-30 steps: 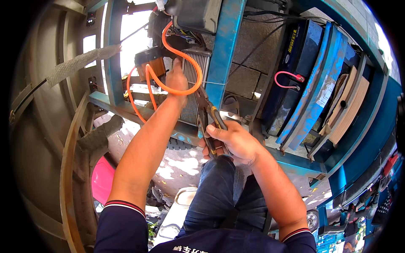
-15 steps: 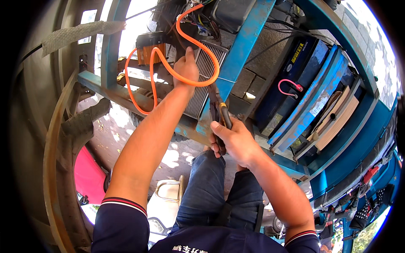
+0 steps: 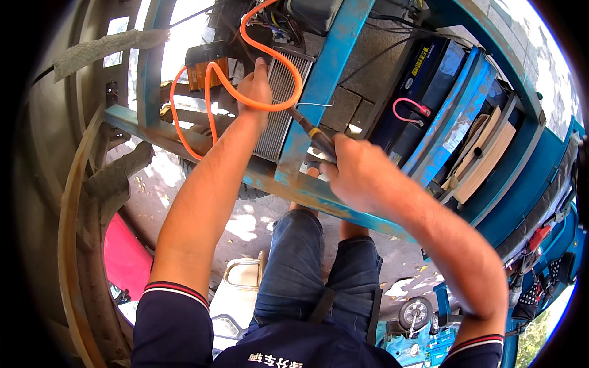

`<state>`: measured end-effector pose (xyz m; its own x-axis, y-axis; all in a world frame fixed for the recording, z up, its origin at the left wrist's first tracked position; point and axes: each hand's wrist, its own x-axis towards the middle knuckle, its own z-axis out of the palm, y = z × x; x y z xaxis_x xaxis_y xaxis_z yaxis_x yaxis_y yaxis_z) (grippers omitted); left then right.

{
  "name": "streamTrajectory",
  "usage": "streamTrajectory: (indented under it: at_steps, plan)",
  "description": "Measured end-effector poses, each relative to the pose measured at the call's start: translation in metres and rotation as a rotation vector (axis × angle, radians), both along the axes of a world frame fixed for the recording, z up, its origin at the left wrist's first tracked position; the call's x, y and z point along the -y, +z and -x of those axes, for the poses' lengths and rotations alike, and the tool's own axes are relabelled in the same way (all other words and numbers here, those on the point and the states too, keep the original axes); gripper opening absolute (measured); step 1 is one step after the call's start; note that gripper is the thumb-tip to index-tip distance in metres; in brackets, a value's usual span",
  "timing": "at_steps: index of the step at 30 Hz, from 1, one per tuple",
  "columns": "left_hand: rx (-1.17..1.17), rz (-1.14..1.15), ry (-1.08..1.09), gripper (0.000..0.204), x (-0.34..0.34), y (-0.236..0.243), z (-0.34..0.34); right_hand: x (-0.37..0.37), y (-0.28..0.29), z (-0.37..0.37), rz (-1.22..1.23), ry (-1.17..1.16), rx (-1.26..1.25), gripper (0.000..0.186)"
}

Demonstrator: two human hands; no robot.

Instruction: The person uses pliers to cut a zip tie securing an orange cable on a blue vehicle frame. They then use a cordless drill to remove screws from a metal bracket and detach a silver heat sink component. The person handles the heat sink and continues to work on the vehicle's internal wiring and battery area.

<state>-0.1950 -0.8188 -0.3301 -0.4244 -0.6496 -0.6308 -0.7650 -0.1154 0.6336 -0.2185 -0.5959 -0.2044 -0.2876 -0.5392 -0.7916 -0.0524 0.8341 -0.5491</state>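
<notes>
My right hand (image 3: 363,173) is closed around a dark, cable-like length (image 3: 320,140) with a yellow band, beside a blue frame bar (image 3: 316,113). Its upper part runs toward the orange cable (image 3: 274,107), which loops over my left wrist. My left hand (image 3: 255,91) sits beside a finned metal heat sink (image 3: 283,126). Its fingers look curled, and one digit points upward. What they hold, if anything, is hidden. Left of that hand is an orange box with a black top (image 3: 205,66), near the orange cable.
A dark battery (image 3: 423,80) with a pink-red lead (image 3: 405,101) stands at the right, next to a blue panel (image 3: 454,119). Cardboard-like sheets (image 3: 488,162) lie beyond it. Loose wires (image 3: 283,27) bunch at the top. A wrapped grey bar (image 3: 110,49) crosses the upper left.
My right hand has moved up and to the right, and the dark length in it now looks straighter. My left hand stays beside the heat sink; the whole view has shifted slightly.
</notes>
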Motion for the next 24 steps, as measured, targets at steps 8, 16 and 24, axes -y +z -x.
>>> streamTrajectory:
  at_steps: [8,16,24]
  plan:
    - [0.011,-0.013,0.058,0.073,-0.002,0.006,0.000,-0.035,-0.021,-0.100,0.288,-0.857,0.610,0.027]
    - [0.000,0.039,0.045,0.077,-0.004,0.005,0.000,-0.016,-0.028,-0.044,0.136,-0.565,0.430,0.034]
    - [-0.028,0.047,0.026,0.076,0.005,-0.006,-0.004,-0.017,-0.028,-0.063,0.255,-0.792,0.587,0.029]
